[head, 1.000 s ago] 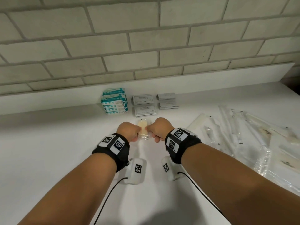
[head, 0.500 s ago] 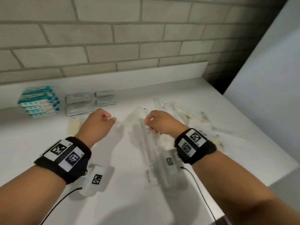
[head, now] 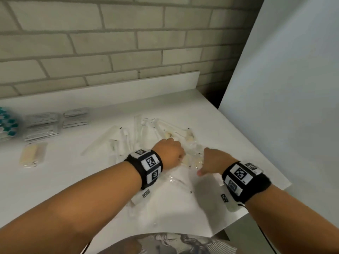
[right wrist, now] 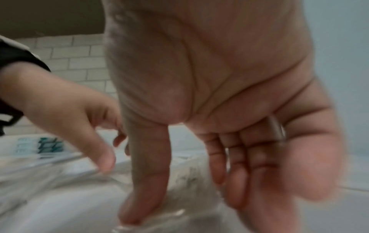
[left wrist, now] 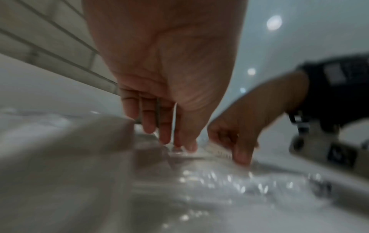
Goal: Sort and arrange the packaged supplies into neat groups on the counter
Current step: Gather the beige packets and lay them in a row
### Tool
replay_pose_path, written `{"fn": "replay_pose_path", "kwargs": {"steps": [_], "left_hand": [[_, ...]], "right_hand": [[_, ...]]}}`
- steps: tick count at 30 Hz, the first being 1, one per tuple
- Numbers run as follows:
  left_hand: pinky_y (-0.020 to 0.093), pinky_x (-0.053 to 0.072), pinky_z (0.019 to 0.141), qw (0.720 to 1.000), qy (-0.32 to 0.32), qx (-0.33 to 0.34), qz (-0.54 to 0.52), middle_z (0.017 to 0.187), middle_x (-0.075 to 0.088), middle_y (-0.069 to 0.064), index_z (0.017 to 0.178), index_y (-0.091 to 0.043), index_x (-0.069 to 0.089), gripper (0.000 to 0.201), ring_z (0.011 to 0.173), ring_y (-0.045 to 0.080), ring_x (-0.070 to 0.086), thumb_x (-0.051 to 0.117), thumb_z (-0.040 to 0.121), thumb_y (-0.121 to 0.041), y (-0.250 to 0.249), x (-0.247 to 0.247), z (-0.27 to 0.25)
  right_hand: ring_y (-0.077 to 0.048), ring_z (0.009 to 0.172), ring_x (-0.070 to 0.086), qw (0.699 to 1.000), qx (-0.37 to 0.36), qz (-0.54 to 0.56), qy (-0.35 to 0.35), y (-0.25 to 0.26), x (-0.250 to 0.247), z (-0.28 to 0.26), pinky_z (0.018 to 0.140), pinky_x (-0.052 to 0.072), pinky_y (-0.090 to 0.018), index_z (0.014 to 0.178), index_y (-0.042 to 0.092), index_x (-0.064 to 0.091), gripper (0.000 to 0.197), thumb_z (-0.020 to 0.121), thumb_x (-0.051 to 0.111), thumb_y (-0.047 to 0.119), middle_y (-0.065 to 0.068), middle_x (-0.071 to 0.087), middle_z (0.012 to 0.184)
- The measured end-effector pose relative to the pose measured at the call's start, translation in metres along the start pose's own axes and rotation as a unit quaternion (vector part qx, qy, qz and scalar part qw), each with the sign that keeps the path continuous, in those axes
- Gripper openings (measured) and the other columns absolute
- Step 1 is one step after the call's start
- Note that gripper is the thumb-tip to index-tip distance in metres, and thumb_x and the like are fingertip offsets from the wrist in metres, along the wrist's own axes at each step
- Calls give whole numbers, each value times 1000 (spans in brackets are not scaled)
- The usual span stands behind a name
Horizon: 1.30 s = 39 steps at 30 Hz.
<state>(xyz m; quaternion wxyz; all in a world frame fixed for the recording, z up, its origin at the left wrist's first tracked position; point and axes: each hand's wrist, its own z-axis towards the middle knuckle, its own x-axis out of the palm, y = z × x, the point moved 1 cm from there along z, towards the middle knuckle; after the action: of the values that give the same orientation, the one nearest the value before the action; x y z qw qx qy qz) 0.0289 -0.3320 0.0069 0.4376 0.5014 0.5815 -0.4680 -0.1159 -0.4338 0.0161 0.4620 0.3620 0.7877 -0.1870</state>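
Observation:
On the white counter (head: 73,180) a loose pile of long clear packets (head: 145,132) lies in the middle. Just in front of it lies a clear packet with cream contents (head: 192,160), between my two hands. My left hand (head: 170,153) reaches down with fairly straight fingers (left wrist: 165,134), whose tips touch the crinkly plastic. My right hand (head: 211,162) has its thumb (right wrist: 143,205) pressed on the plastic and its fingers (right wrist: 239,173) on the packet's (right wrist: 185,173) far side, pinching it. Both wrist views are blurred.
Sorted groups sit at the back left: teal packs (head: 7,125), grey sachets (head: 42,125), smaller grey sachets (head: 75,116), and a cream packet (head: 33,154) nearer me. A white panel (head: 284,88) rises at the right beyond the counter's edge. A brick wall stands behind.
Both hands let go of the cream packet at the left, swung right across the counter to the clear pile, and the right hand took hold of another packet.

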Motion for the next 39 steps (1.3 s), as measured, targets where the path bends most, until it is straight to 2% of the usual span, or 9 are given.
{"fn": "replay_pose_path", "kwargs": {"steps": [4,7,13,17,22,25,29,36,39], "left_hand": [[35,37,91,997,20,-62,32,122,54,5,123,-16,54,44,112,26,49,60,86,-40,-14,7,15],[34,38,90,993,64,-96,-8,119,54,5,117,-18,55,45,111,26,48,65,81,-43,-19,4,15],[28,33,81,987,97,-98,-88,119,58,0,123,-19,49,44,109,23,49,69,85,-31,-36,-9,21],[32,43,91,976,53,-130,-167,126,57,2,125,-19,52,39,111,22,53,63,89,-32,-20,-27,35],[36,42,97,977,43,-194,-71,126,51,9,128,-13,54,34,116,28,51,49,94,-14,29,-47,61],[39,41,101,974,113,-190,-38,137,41,8,138,-15,44,45,122,28,46,52,94,-19,38,-36,68],[42,42,102,971,126,-201,-34,142,37,5,145,-20,30,63,125,28,43,58,89,-27,39,-27,74],[32,40,101,946,192,-243,-101,143,47,1,147,-19,32,80,127,22,48,72,81,-41,28,-28,74],[32,43,100,935,193,-259,-149,143,47,1,147,-19,35,77,125,21,49,71,82,-40,27,-28,71]], "right_hand": [[-19,88,54,996,-41,69,22,-12,3,9,62,41,-24,118,8,46,51,77,74,20,-2,54,99],[-16,76,52,993,-77,93,9,-18,-12,17,56,36,-22,96,10,54,21,89,62,28,-3,56,91],[-28,97,60,969,-31,230,-82,-8,-53,59,78,45,-31,118,1,54,35,91,53,24,-14,62,115],[-29,106,62,978,-2,205,-34,1,-45,77,79,50,-33,122,2,45,52,80,69,20,-12,61,120],[-27,107,62,993,-34,105,-30,1,-48,85,92,52,-35,119,7,54,40,88,62,31,-9,63,117],[-27,110,60,992,-23,127,3,-7,-47,93,88,53,-35,128,4,47,59,82,73,30,-9,60,122],[-28,111,57,986,-16,164,28,-15,-47,104,91,51,-39,135,6,35,78,74,81,22,-10,55,126],[-26,107,60,977,-47,204,49,-24,-46,107,94,51,-37,126,8,52,54,80,75,23,-9,61,120],[-21,87,60,953,-41,295,48,-34,-46,109,74,51,-30,117,11,57,44,78,75,23,-9,64,111]]}}
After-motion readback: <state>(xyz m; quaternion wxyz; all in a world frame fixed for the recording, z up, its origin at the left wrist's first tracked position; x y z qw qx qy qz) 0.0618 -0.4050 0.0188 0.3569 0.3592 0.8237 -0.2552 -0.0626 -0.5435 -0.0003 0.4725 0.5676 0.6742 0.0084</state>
